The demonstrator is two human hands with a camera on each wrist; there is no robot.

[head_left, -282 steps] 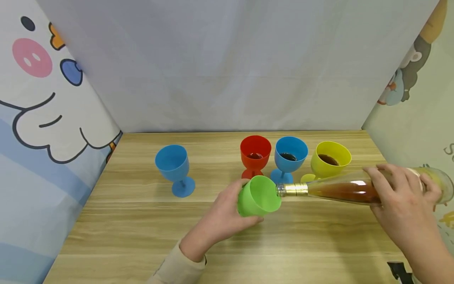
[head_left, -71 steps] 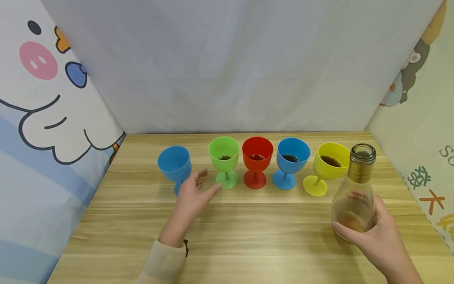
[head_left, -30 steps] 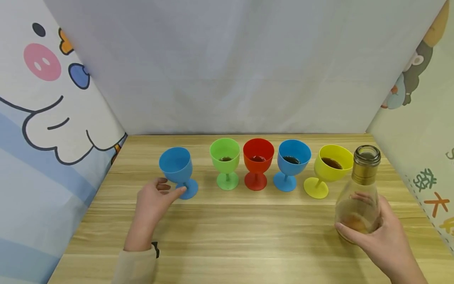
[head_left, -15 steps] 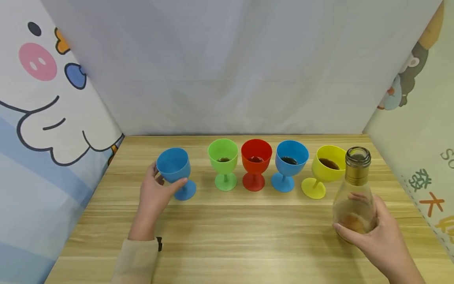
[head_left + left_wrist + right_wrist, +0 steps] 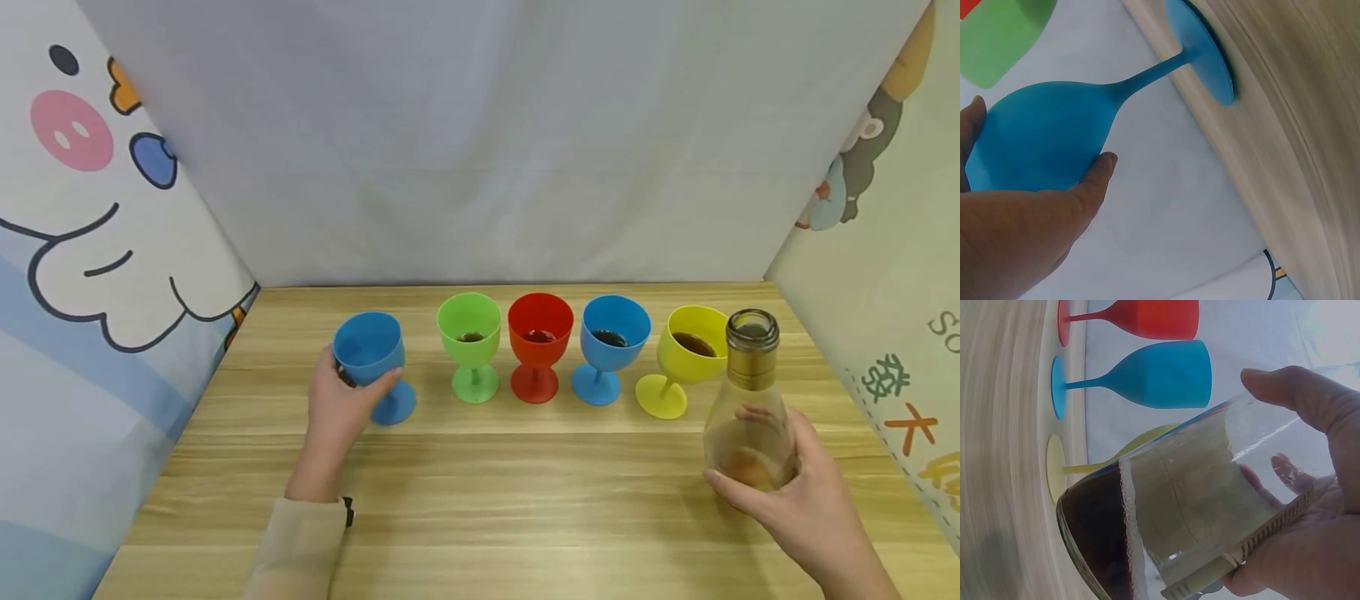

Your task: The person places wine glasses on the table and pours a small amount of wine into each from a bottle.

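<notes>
My left hand [image 5: 339,406] holds the leftmost blue plastic goblet [image 5: 367,350] by its bowl. In the left wrist view the thumb and a finger lie on opposite sides of the bowl, and the goblet's foot [image 5: 1207,53] is at the tabletop. No liquid shows in this goblet. At the right, my right hand [image 5: 798,496] grips a clear glass bottle [image 5: 746,417] round its lower body. The bottle is upright and uncapped, with a gold band on its neck. Dark liquid [image 5: 1097,531] with a foamy edge fills its bottom in the right wrist view.
Along the back of the wooden table [image 5: 525,508] stand a green goblet [image 5: 471,333], a red goblet [image 5: 540,333], a second blue goblet [image 5: 611,350] and a yellow goblet [image 5: 682,362], each with dark liquid inside. The bottle partly overlaps the yellow one. Cloth walls [image 5: 510,167] enclose the table.
Earlier the right hand tilted the bottle into the green goblet in my left hand. Now the green one stands beside the red, the bottle is upright, and my left hand grips the leftmost blue goblet.
</notes>
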